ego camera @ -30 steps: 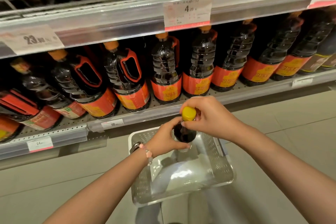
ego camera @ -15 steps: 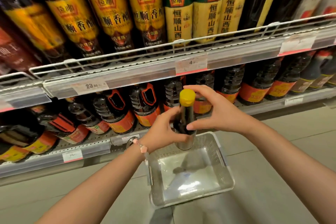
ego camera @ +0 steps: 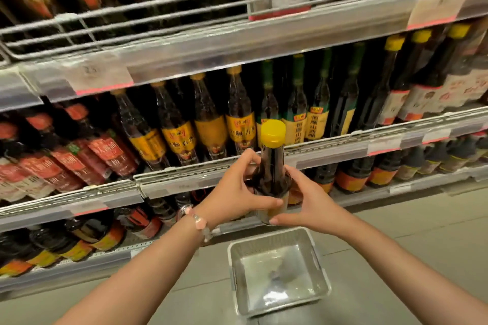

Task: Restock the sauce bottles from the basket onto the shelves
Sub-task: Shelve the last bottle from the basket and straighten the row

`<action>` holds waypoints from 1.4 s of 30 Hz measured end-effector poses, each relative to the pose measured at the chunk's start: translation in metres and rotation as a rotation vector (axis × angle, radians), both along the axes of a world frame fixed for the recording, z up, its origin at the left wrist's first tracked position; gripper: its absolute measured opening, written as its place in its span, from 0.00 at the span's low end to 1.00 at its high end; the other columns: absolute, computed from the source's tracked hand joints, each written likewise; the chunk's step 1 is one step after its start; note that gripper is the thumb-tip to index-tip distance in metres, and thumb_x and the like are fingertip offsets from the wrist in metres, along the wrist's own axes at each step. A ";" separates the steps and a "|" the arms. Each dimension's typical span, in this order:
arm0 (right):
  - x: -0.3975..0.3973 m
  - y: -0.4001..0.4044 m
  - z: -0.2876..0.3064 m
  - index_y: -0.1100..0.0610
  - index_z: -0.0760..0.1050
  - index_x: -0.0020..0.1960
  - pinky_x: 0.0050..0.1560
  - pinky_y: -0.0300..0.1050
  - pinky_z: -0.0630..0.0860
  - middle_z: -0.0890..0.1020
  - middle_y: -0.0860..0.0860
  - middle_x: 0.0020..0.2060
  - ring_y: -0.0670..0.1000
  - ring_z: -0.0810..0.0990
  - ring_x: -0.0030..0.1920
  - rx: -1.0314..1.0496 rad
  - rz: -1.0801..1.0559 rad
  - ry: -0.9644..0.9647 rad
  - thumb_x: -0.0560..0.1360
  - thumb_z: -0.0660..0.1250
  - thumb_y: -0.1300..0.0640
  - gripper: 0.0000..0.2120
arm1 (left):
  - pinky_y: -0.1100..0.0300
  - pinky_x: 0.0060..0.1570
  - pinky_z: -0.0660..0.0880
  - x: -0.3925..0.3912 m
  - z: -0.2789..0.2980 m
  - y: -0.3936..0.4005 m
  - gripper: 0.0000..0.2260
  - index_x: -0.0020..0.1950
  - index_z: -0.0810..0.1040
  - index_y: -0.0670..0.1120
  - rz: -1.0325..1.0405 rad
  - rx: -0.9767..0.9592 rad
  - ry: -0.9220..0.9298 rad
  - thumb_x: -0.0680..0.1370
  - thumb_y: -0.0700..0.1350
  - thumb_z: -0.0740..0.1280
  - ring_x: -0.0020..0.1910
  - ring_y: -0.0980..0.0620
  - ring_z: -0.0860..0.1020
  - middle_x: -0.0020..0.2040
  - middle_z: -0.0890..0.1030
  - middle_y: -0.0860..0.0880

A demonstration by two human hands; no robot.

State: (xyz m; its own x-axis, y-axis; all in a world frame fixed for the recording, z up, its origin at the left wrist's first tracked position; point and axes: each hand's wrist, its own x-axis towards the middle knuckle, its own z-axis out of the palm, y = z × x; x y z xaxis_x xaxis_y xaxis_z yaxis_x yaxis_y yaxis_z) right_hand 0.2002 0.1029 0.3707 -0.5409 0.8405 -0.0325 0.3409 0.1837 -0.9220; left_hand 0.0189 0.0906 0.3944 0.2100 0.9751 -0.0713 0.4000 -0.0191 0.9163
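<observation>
I hold a dark sauce bottle (ego camera: 272, 166) with a yellow cap upright in front of the shelves, well above the basket. My left hand (ego camera: 235, 192) grips its body from the left, thumb across the lower label. My right hand (ego camera: 303, 200) holds it from the right, with the thumb under the bottle's base. A bead bracelet sits on my left wrist. The grey perforated basket (ego camera: 320, 272) stands on the floor below my hands, and no bottles show inside it.
Stocked shelves fill the view: yellow-labelled and green-capped bottles (ego camera: 211, 124) on the middle shelf (ego camera: 330, 148), red-labelled ones (ego camera: 79, 161) at left, yellow-capped ones (ego camera: 396, 74) at right, large jugs (ego camera: 79, 240) on the bottom shelf. Wire rails and price tags line the shelf fronts. Grey floor lies at right.
Both hands have lifted the bottle up away from the basket to the height of the middle shelf. My right hand slid from the neck down to the base. My view tilted upward.
</observation>
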 end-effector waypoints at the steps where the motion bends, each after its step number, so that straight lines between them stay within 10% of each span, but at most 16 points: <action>1: -0.002 -0.003 0.015 0.41 0.61 0.65 0.55 0.22 0.66 0.73 0.35 0.59 0.28 0.70 0.59 0.011 -0.015 0.010 0.61 0.79 0.58 0.40 | 0.48 0.58 0.77 0.000 0.016 -0.001 0.29 0.59 0.68 0.41 0.000 0.011 -0.006 0.64 0.39 0.79 0.55 0.53 0.80 0.53 0.82 0.47; 15: -0.021 -0.025 0.203 0.49 0.69 0.64 0.50 0.39 0.77 0.82 0.43 0.49 0.43 0.81 0.50 0.082 -0.110 0.172 0.62 0.73 0.61 0.33 | 0.41 0.59 0.74 -0.013 0.226 -0.021 0.27 0.56 0.73 0.50 0.005 0.105 0.002 0.61 0.49 0.79 0.55 0.45 0.80 0.54 0.80 0.44; 26: -0.036 -0.035 0.343 0.40 0.69 0.56 0.42 0.27 0.72 0.81 0.31 0.45 0.36 0.80 0.45 0.214 -0.113 0.151 0.63 0.73 0.69 0.32 | 0.44 0.59 0.75 -0.030 0.364 -0.030 0.26 0.55 0.74 0.50 0.004 0.168 0.037 0.60 0.51 0.79 0.56 0.47 0.79 0.55 0.79 0.44; 42: -0.053 -0.031 0.481 0.46 0.71 0.59 0.48 0.46 0.80 0.83 0.46 0.44 0.44 0.82 0.45 0.346 -0.154 0.162 0.61 0.75 0.52 0.28 | 0.45 0.56 0.78 -0.040 0.512 -0.033 0.26 0.56 0.77 0.48 -0.004 0.287 0.005 0.60 0.48 0.78 0.52 0.48 0.82 0.53 0.83 0.45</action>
